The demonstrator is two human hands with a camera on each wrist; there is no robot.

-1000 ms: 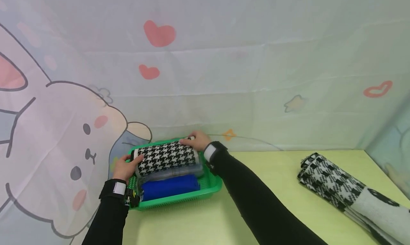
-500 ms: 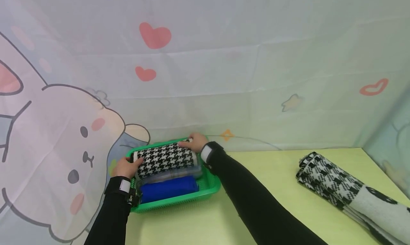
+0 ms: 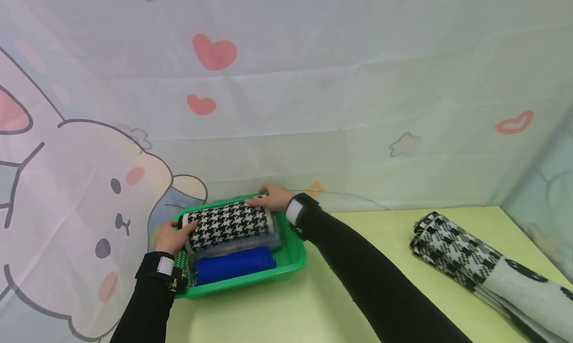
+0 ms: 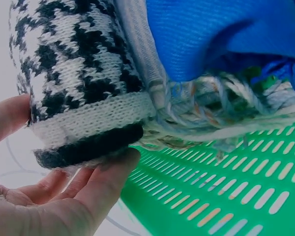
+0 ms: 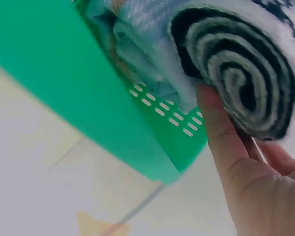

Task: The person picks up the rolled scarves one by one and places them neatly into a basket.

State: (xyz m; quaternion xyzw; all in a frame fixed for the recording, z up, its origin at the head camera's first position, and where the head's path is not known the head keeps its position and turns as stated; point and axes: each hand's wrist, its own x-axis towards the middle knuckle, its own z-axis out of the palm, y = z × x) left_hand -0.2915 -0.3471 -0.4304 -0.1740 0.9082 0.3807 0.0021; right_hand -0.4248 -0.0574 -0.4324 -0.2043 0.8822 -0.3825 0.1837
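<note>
Nearest, reaching in from below, black sleeves (image 3: 371, 278) over a pale yellow table (image 3: 250, 318); off to the right, running out past the corner of the view, a folded scarf (image 3: 470, 253), well apart from both hands; farther in, set slightly askew, a green basket (image 3: 295, 253); inside, along the near side, a blue cloth (image 3: 235, 267); just behind, a grey cloth (image 3: 239, 245); then, along the far side and touching the grey cloth, a houndstooth roll (image 3: 230, 223); impossible to tell whether resting on the basket floor or held up a little.

At one end of the roll, the left hand (image 3: 172, 238), gripping, thumb on top, fingers under the edge; at the other, the right hand (image 3: 276, 197), gripping likewise; farthest, a backdrop (image 3: 313, 149) with red hearts.

Over the last second, hardly any change; same place for the roll, same grip, just a slight shift of the head view; in judgement, a steadying or fine adjusting, not a carry; no release yet.
</note>
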